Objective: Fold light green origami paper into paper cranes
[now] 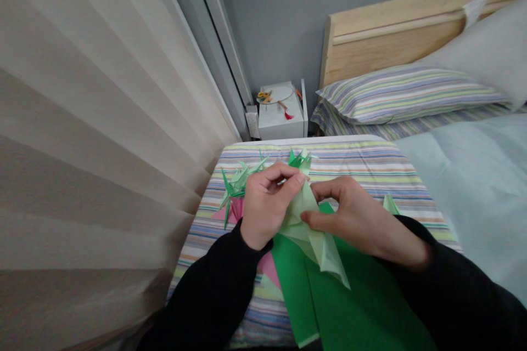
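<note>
left hand (pixel 265 205) pinched the pale green paper (pixel 315 244) between curled fingers | right hand (pixel 354 219) had fingers half closed at its edge (seemingly gripping; view poor) | paper was light, soft, best taken at folds | it sat above dark green sheets (pixel 362 296) on a striped bedspread (pixel 370 175)

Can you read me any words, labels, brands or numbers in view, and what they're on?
Nothing is readable.
White scrap on the headboard: no legible text.
Wall plate beside the white box: too small and blurred to read.
Folded pale green paper: no print visible.
</note>
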Tool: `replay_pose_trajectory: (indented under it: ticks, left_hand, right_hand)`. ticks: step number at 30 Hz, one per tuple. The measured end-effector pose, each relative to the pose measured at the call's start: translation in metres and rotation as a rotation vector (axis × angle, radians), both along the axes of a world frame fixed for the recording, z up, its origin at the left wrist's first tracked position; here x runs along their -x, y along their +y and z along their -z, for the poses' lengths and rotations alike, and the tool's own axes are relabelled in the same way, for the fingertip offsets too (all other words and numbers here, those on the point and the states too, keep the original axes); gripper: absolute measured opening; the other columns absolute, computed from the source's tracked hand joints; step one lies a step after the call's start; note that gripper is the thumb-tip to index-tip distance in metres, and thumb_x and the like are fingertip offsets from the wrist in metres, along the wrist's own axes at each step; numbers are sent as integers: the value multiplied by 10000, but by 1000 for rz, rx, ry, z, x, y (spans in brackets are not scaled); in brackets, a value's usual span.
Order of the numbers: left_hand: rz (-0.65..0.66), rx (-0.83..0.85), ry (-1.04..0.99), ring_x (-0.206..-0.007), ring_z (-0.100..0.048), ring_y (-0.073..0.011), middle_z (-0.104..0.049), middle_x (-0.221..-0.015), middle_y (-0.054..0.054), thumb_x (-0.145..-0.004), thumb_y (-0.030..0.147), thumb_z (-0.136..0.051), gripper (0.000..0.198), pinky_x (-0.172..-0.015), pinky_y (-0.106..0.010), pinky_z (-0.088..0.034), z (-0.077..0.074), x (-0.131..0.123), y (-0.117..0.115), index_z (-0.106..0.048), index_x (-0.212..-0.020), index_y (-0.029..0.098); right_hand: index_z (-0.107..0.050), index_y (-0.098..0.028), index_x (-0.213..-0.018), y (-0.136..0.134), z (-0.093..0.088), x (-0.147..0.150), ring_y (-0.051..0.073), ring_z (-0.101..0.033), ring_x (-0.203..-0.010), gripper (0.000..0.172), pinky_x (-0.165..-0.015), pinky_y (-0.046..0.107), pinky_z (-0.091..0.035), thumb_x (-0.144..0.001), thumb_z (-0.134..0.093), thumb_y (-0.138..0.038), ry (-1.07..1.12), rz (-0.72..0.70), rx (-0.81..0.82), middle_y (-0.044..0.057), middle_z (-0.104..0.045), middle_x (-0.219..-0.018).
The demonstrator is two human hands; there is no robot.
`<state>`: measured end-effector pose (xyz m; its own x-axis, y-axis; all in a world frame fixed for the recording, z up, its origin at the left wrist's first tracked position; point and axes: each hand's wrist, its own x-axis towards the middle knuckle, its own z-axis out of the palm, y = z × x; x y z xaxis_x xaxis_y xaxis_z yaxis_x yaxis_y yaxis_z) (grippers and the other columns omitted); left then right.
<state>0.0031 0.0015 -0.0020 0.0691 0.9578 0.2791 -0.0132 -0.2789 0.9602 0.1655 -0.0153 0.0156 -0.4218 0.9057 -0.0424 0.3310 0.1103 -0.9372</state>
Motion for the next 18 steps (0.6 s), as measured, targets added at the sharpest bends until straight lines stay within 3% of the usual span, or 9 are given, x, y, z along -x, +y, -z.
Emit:
replay_pose_trajectory:
  ticks: [7,18]
  left_hand:
    - [-9,12,-28,-611,-517,-108,-631,-693,5,-847,293,-747,172,-584,-246,-400,4,0,0,-730,-724,175]
    - [-50,-1,-84,-722,-600,-149,-711,-806,-30,-860,357,-745,182,-616,-258,-437,14,3,5,-744,-779,195]
  right_hand:
    - [-663,-168,-674,-1,-1,0,151,-530,-695,105,-671,295,-391,-744,-586,-159,4,-15,8,-20,-607,-696]
    - [-422,-203,-546,-1,-2,0,110,-393,-626,255,-610,270,-322,-711,-610,-155,15,27,-40,-63,-389,-598]
